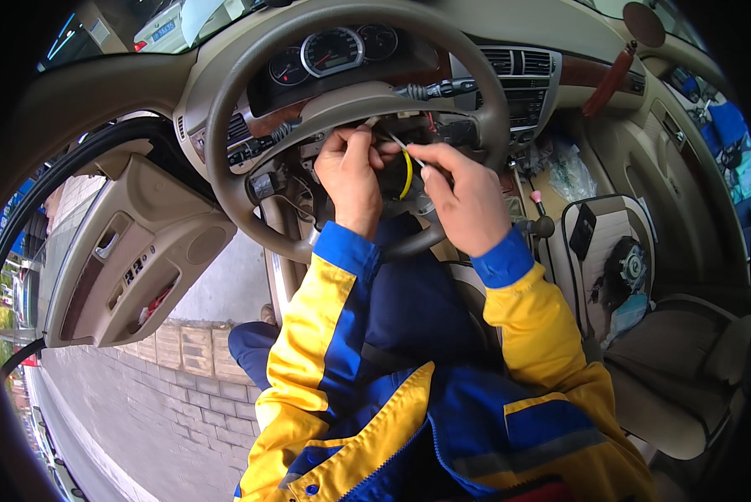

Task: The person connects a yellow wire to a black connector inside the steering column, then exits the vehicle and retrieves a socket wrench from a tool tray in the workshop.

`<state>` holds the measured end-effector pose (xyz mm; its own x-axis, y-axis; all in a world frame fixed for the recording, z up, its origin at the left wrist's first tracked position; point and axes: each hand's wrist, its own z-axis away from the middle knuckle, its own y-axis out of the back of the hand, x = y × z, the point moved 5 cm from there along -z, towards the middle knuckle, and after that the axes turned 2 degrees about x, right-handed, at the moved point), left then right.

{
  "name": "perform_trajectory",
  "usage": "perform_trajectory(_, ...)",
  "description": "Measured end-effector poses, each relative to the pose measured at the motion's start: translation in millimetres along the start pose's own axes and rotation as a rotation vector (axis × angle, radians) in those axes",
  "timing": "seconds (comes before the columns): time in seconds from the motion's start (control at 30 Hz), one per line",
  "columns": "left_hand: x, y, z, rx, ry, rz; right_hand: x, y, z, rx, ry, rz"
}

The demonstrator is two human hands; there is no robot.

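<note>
I sit behind a beige steering wheel whose hub is opened up, with wiring and bare parts showing inside. My left hand is closed in a pinch at the upper part of the hub, its fingertips on a small pale piece that looks like a connector. In my right hand is a thin metal rod-like tool, gripped between thumb and fingers and slanting up toward the left fingertips. A curved yellow sleeve hangs just below the tool. The tool's tip is too small to make out.
Stalks stick out beside the column. On the passenger seat lie a black round part with wires and a dark phone. A clear plastic bag sits ahead of that seat. The driver's door stands wide open.
</note>
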<state>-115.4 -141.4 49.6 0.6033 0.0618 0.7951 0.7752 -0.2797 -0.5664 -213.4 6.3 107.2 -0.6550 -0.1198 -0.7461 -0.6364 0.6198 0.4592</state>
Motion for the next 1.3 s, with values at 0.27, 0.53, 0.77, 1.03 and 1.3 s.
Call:
perform_trajectory(0.27, 18.7, 32.5, 36.9, -0.115, 0.025, -0.174, 27.5, -8.2, 60.6, -0.201, -0.263, -0.246)
perform_trajectory(0.53, 27.3, 15.9, 70.9, -0.159, -0.18, -0.696, 44.9, -26.1, 96.7, -0.264, -0.391, -0.486)
perform_trajectory(0.77, 29.1, 30.4, 74.0, -0.109, -0.176, -0.54, 91.5, -54.1, 160.9, -0.55, -0.548, -0.318)
perform_trajectory(1.03, 5.0, 20.5, 63.7, -0.124, 0.002, -0.29, 143.5, -72.6, 185.6, -0.443, -0.756, -0.511)
perform_trajectory(1.3, 3.4, -31.7, 55.7, -0.262, 0.209, -0.214, 139.7, -71.1, 183.7, -0.446, -0.753, -0.492)
